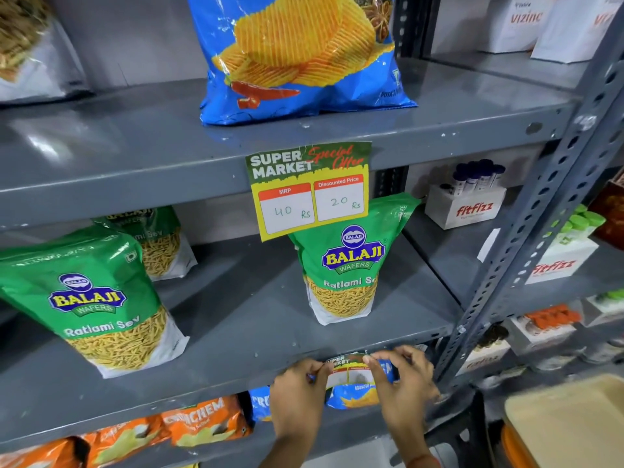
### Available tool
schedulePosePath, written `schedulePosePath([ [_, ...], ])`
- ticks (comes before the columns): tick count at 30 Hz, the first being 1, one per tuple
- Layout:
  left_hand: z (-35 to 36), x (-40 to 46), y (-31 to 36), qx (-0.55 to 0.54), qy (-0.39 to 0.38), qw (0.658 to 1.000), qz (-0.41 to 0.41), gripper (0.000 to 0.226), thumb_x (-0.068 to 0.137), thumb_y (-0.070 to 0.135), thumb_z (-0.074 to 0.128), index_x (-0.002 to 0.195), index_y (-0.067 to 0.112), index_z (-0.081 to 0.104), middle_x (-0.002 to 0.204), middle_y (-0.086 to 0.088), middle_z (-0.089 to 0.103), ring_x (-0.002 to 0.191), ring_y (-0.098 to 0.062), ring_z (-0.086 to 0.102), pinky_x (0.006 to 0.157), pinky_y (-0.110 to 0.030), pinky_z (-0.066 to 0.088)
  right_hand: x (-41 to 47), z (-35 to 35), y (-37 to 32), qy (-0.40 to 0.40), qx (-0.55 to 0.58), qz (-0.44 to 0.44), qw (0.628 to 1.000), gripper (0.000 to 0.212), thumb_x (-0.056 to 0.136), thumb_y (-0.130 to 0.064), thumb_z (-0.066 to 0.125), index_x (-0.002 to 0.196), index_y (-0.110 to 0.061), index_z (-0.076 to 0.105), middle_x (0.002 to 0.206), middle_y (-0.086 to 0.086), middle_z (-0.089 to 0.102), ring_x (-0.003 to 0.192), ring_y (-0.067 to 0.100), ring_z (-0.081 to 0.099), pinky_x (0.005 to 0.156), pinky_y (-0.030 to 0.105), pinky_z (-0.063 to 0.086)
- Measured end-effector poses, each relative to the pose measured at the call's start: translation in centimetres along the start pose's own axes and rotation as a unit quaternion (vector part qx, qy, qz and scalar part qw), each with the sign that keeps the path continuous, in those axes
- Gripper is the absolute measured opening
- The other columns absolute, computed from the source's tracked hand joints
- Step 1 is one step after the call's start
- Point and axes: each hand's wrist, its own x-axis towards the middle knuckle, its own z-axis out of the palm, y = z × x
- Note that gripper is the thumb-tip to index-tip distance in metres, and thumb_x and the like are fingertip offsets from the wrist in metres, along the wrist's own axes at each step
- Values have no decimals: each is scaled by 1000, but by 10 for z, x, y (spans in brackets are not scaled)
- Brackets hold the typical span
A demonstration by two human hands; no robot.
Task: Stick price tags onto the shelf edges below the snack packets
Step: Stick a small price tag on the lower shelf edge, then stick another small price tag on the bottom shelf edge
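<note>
Two hands, left hand (297,383) and right hand (401,380), pinching price tag (347,369) at near shelf edge (202,383) below sev packet (344,265). Risks: skewed placement, creasing from uneven pressing.

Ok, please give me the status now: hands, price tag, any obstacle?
Left hand and right hand pinching second price tag at middle shelf edge. First tag already stuck above. Nothing in the way.

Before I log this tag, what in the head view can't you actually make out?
- Prices on the price tag held at the shelf edge: blurred, partly covered by the left hand and right hand.
- Whether that tag is stuck yet: contact hidden by fingers.
- Blue packet behind the tag: name covered.
- Blue chips bag brand: cut off by the top edge.
</note>
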Motion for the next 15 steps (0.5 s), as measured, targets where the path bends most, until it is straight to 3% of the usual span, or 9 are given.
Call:
schedulePosePath([
  [6,2,10,-2,25,-9,999,-35,32,75,55,67,65,24,68,66,6,73,66,-17,66,58,-26,47,9,6,-10,-6,-28,18,999,20,63,-35,85,65,-36,65,94,-6,54,97,20,47,84,50,42],
  [11,-8,9,-10,19,-5,998,-56,40,72,56,68,57,21,57,64,5,72,68,-18,66,59,-27,45,14,3,-7,42,-42,56,997,38,56,-41,88,75,-27,59,86,-4,57,90,24,48,77,44,39],
  [13,-20,3,-16,-17,5,997,-69,36,72,53,72,60,20,62,63,10,72,65,-11,66,59,-25,43,10,2,-10,71,-25,73,994,38,56,-31,90,75,-24,58,84,-2,57,90,31,52,74,43,38],
  [15,-36,-4,-29,-76,13,992,-95,26,68,49,78,62,26,68,55,23,67,54,4,61,55,-13,39,2,7,-23,74,-16,62,995,36,57,-22,90,77,-23,60,86,4,62,91,37,54,75,43,40],
])
